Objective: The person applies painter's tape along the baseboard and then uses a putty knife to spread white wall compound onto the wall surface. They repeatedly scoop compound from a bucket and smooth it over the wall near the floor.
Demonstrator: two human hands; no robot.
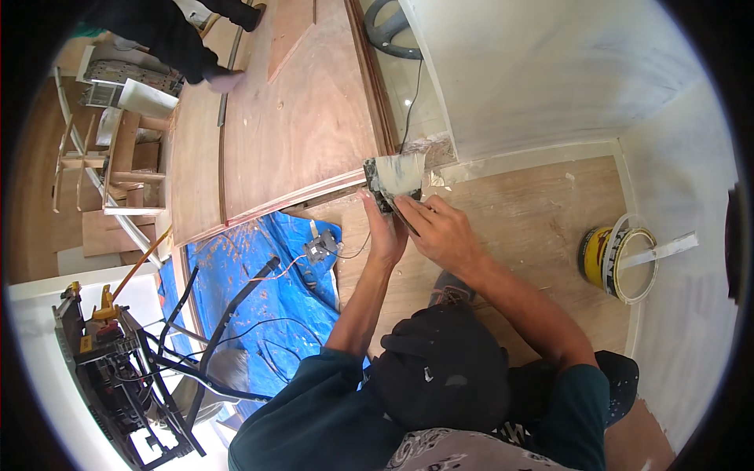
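Observation:
Ahead of me, both hands come together around a wide, flat putty knife (402,174), its blade coated with cream-coloured putty. My right hand (446,234) is closed on it from the right, fingers stretched along the lower part. From below and the left, my left hand (385,233) wraps a dark, putty-crusted piece (371,179) lying against the blade; whether this is a second tool is hidden by the fingers. Off to the right, a yellow and black bucket (598,255) with a whitish rim has a pale, putty-smeared stick lying across its opening.
Stacked plywood sheets (306,118) lie ahead left, where another person's legs (169,39) show. A blue tarp (259,314) with cords and debris spreads at left, beside a black-framed machine (118,369). Pale walls (550,71) stand ahead and right. Plywood flooring (526,204) lies between.

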